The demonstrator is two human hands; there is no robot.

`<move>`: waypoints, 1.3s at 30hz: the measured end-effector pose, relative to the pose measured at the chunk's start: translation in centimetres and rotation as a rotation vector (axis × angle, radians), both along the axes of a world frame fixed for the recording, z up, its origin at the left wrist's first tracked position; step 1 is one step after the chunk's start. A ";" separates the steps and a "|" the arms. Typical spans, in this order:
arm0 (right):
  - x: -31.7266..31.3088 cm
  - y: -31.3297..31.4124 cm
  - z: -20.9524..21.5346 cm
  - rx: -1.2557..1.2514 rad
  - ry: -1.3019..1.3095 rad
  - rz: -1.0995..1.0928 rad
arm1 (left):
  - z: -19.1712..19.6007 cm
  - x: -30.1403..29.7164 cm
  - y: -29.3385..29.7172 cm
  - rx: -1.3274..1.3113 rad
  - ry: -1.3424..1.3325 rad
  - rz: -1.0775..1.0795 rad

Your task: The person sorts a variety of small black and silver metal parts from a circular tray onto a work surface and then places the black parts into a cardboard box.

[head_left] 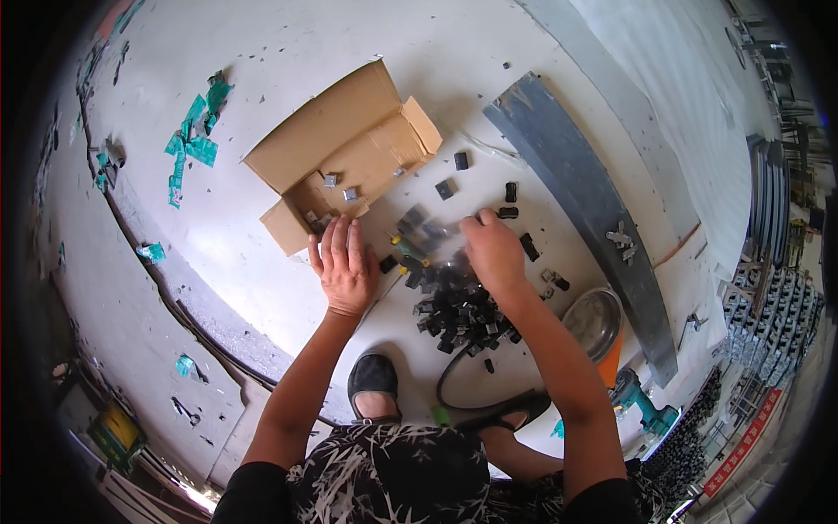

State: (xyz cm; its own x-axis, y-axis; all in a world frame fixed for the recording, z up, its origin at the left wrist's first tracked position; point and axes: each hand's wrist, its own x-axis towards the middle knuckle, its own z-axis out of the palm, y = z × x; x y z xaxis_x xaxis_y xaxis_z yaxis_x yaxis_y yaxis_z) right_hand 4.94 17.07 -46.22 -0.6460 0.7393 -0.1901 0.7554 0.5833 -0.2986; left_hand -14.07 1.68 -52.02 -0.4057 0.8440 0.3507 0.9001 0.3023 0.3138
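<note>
An open cardboard box (327, 122) lies on the pale floor, with a few small silver metal pieces (351, 194) inside. My left hand (346, 272) rests at the box's near edge, fingers stretched out over it. My right hand (496, 258) is closed, thumb and fingers together, above a heap of small black parts (467, 314). Beside its fingertips is a smeared, see-through blur, and what they hold cannot be made out. Between the hands lies a tool with a green and yellow handle (410, 251), partly blurred.
Several loose black pieces (446, 189) lie beyond my right hand. A long dark grey beam (585, 192) runs down the right side, with small metal pieces on it. Near it stand an orange container with a metal bowl (594, 319) and a teal power tool (646, 406). Green tape scraps (196, 140) lie left.
</note>
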 end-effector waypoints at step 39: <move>2.0 -0.8 1.1 -0.142 0.051 0.154 | -0.2 0.1 0.2 0.009 0.022 0.022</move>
State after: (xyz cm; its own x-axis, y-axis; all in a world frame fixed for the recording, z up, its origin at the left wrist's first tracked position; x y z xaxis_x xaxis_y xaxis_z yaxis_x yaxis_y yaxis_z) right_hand 6.98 16.30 -45.12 -0.7609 0.5992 -0.2489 0.6421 0.6403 -0.4217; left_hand -14.00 1.89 -52.23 -0.4166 0.8316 0.3671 0.8998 0.3197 0.2970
